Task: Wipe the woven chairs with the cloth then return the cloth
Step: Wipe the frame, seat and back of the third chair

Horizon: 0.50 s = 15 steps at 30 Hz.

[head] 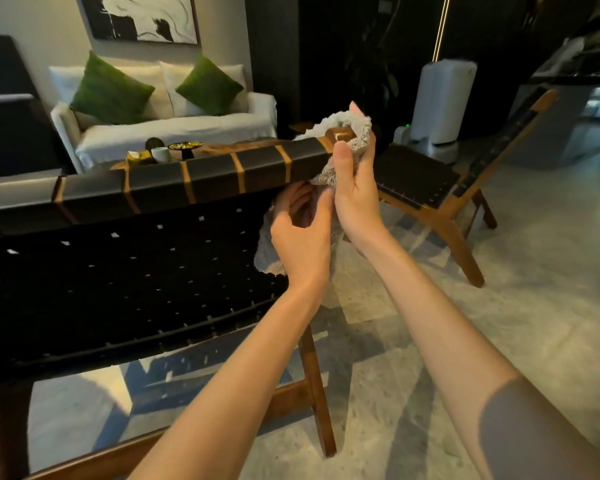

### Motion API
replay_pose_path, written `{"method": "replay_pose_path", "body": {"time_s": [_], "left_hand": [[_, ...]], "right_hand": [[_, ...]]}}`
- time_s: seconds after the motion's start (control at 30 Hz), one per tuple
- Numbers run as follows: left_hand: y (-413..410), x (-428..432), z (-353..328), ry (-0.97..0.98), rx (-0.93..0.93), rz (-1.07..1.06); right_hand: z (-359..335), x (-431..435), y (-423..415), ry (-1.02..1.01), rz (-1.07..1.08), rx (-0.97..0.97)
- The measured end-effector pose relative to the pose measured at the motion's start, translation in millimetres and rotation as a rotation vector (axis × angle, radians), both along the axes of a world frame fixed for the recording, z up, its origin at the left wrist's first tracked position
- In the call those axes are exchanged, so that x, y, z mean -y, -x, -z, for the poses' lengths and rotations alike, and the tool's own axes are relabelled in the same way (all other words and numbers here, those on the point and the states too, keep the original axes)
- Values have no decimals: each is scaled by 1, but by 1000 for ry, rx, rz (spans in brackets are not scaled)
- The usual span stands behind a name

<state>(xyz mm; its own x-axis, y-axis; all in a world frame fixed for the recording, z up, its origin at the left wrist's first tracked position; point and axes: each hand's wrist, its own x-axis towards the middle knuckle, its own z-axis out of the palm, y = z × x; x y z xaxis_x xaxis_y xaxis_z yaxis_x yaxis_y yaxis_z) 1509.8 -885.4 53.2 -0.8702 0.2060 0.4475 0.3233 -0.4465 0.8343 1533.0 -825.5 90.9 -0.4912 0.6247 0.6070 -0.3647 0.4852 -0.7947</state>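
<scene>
- right hand [355,188] grips a grey cloth [352,133] wrapped over the near woven chair's [136,271] top corner
- left hand [300,233] pinches the cloth's hanging end
- a dark bowl [185,147] on the table behind holds small yellowish items; a white cup [160,154] stands beside it, contents unseen

Both bare forearms stretched forward, hands close together.
Right hand [355,188] raised higher, thumb up, fingers curled round the cloth [352,133]. Left hand [303,233] just below and beside it, fingers bent, pinching the hanging part of the same cloth.
</scene>
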Motion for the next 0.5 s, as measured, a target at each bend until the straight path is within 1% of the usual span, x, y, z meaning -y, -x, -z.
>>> {"method": "replay_pose_path", "body": {"time_s": [0.1,0.17,0.27,0.37,0.5], "left_hand": [[8,-4,15,101,-172,-61],[15,-8,24,143,-224,-58],[20,-10,38,155,-238,-38],[26,-11,54,171,-245,-43],[42,-12,91,251,-267,-59]], "right_hand": [[5,-4,2,7,-32,30],[12,-6,4,45,-27,84],[35,-13,8,115,4,217],[55,-20,12,154,7,247],[90,-30,30,255,5,312]]}}
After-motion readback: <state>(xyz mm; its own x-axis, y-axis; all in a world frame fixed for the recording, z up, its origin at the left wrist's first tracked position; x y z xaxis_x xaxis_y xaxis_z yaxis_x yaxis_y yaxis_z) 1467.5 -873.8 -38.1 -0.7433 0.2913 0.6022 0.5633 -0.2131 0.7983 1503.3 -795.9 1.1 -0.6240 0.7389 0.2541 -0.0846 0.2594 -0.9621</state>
